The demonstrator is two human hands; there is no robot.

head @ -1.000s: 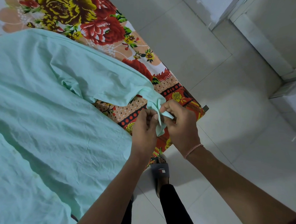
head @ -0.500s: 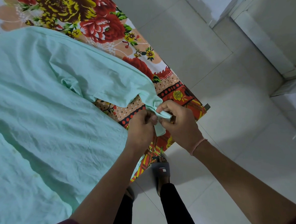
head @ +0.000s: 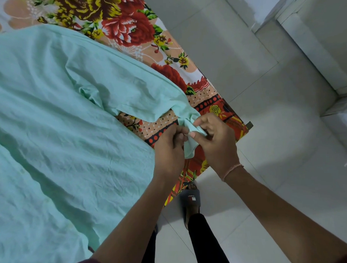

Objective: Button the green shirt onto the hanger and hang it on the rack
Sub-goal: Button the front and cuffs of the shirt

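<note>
The pale green shirt [head: 56, 119] lies spread over a bed with a floral sheet [head: 129, 28]. One sleeve stretches toward the bed's near right corner, and its cuff [head: 189, 144] hangs between my hands. My left hand [head: 170, 151] pinches one side of the cuff and my right hand [head: 216, 141] pinches the other, fingertips almost touching. Any button is hidden by my fingers. No hanger or rack is in view.
The bed's corner [head: 249, 125] sticks out over a white tiled floor [head: 288, 166]. My foot in a dark slipper [head: 190, 199] stands beside the bed. A white step or ledge [head: 323, 57] runs along the far right.
Both hands stayed on the sleeve cuff and shifted slightly up and toward the bed. The fingers have reworked their pinch on the cuff.
</note>
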